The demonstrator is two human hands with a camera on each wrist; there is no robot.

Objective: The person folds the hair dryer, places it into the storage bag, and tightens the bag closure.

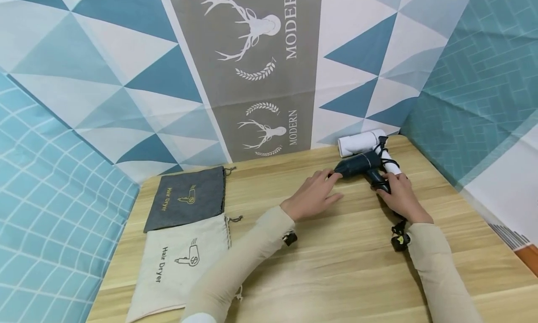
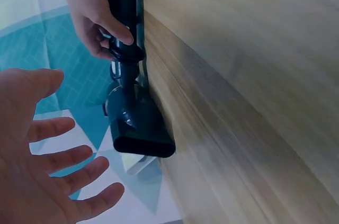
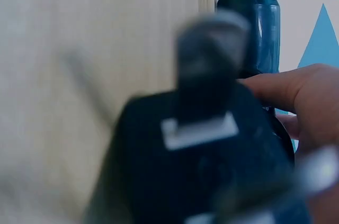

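A dark hair dryer (image 1: 355,166) lies toward the back right of the table, its cord wound near the handle. My right hand (image 1: 401,197) grips the handle, thumb along it in the left wrist view. Close to the nozzle (image 2: 143,144), my left hand (image 1: 313,194) is held with fingers spread and nothing in its grasp. Just behind the dark dryer lies a white hair dryer (image 1: 359,143), partly hidden by it. A blurred black plug (image 3: 201,155) with metal prongs covers much of the right wrist view.
On the left of the wooden table (image 1: 336,276) lie a grey drawstring bag (image 1: 201,183) and a white one (image 1: 180,285), both printed "Hair Dryer". Patterned walls (image 1: 269,94) stand along the back and both sides.
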